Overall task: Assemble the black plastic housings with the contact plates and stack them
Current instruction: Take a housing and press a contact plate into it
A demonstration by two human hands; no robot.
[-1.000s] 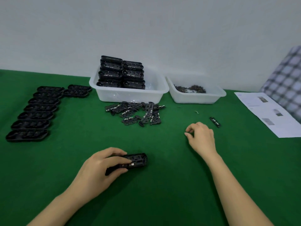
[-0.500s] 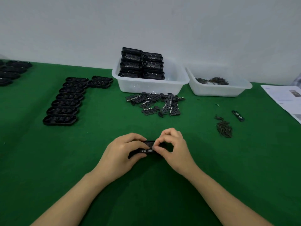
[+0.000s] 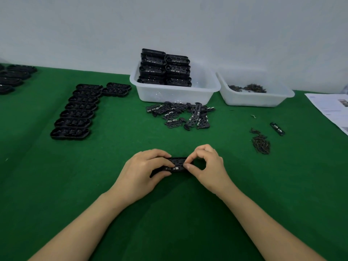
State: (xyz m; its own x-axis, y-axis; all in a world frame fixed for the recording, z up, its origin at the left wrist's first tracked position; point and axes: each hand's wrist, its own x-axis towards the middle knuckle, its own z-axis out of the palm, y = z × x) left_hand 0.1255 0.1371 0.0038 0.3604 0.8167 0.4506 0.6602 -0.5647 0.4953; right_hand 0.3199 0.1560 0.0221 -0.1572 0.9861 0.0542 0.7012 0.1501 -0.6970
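A black plastic housing (image 3: pixel 177 165) with small metal contacts on its near side lies on the green table between both hands. My left hand (image 3: pixel 145 171) grips its left end, fingers curled over the top. My right hand (image 3: pixel 206 165) pinches its right end with thumb and fingertips. A loose pile of black contact plates (image 3: pixel 181 115) lies further back. A row of open housings (image 3: pixel 77 112) runs along the left. Stacked finished housings (image 3: pixel 164 69) fill a white bin (image 3: pixel 175 95).
A second white bin (image 3: pixel 256 98) at the back right holds small dark screws. More screws (image 3: pixel 260 143) lie in a heap right of my hands, with one small black part (image 3: pixel 277 129) beyond. Paper sheets (image 3: pixel 331 108) at far right. More housings (image 3: pixel 13 78) at far left.
My right hand came from the screw heap at the right to the housing and now pinches its right end. The view shifted right and down slightly.
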